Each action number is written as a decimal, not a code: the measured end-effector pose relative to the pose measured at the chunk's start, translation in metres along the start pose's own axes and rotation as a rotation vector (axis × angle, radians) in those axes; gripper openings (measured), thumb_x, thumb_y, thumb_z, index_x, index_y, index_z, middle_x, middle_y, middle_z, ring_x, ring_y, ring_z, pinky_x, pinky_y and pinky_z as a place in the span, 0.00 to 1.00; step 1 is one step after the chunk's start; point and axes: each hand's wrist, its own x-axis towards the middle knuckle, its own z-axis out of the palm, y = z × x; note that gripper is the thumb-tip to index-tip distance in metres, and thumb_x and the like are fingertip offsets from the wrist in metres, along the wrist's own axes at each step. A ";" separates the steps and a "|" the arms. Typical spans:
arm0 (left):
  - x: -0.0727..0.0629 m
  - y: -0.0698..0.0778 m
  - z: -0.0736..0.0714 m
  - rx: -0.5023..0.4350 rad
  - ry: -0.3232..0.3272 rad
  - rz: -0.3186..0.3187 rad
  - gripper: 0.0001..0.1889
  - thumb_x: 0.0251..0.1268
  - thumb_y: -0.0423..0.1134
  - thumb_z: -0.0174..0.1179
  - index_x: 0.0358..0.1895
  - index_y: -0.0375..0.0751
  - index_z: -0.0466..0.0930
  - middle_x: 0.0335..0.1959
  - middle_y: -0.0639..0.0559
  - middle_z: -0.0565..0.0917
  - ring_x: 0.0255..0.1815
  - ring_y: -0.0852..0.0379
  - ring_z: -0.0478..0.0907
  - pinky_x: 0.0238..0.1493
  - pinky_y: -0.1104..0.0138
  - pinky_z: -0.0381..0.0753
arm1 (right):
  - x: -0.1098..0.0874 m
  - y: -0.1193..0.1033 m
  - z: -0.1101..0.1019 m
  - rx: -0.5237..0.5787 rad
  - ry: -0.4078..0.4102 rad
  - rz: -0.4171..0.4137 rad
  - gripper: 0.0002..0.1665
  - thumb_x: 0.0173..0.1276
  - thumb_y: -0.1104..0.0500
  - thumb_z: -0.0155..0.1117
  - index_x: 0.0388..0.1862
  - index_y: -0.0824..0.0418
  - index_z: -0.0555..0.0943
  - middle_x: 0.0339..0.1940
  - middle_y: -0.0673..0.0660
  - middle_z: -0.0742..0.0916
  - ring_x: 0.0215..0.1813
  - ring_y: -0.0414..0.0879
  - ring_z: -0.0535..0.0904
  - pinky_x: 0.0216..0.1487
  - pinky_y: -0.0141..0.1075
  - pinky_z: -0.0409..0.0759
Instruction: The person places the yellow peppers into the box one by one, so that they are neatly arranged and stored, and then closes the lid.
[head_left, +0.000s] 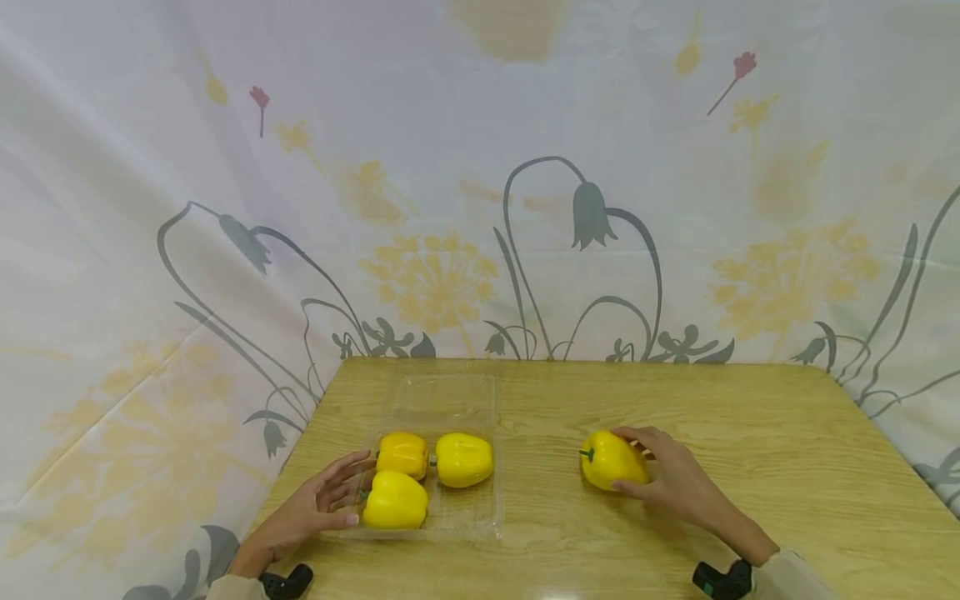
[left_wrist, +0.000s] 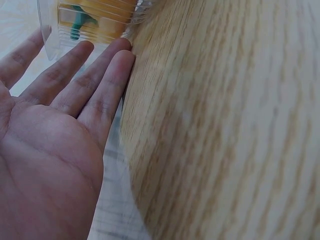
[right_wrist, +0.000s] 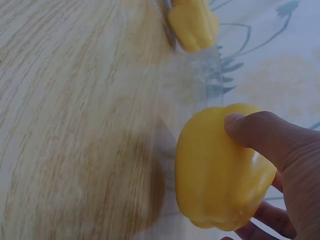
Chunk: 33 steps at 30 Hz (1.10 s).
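My right hand [head_left: 675, 479] grips a yellow bell pepper [head_left: 611, 462], thumb on the near side and fingers on the far side. The pepper lies sideways with its green stem pointing left; in the right wrist view the thumb presses on the yellow bell pepper [right_wrist: 220, 170]. Whether it touches the table, I cannot tell. To the left is a clear plastic clamshell box [head_left: 472, 521] holding an orange-yellow pepper [head_left: 402, 452], a second pepper [head_left: 467, 461] and a third pepper [head_left: 394, 503]. My left hand [head_left: 307, 510] is beside the box's left wall, fingers extended, holding nothing.
The clear lid [head_left: 446, 396] of the box lies folded back toward the far edge. Everything stands on a wood-grain table [head_left: 675, 400]. Behind and at the sides hangs a pale flower-patterned cloth [head_left: 465, 125].
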 end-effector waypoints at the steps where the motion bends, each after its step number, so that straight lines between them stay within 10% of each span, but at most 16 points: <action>1: 0.000 0.000 0.000 -0.001 0.002 -0.005 0.43 0.76 0.26 0.57 0.85 0.42 0.42 0.82 0.28 0.47 0.71 0.66 0.70 0.68 0.64 0.76 | 0.000 -0.001 -0.001 0.000 0.004 -0.002 0.42 0.58 0.44 0.82 0.67 0.60 0.78 0.55 0.54 0.84 0.50 0.47 0.80 0.50 0.46 0.86; 33: 0.000 -0.001 -0.001 -0.019 -0.015 0.010 0.42 0.76 0.25 0.56 0.85 0.42 0.42 0.81 0.27 0.46 0.72 0.63 0.71 0.69 0.60 0.75 | 0.031 -0.037 -0.001 0.010 0.076 -0.108 0.40 0.58 0.46 0.83 0.67 0.58 0.80 0.51 0.52 0.83 0.46 0.43 0.78 0.47 0.49 0.87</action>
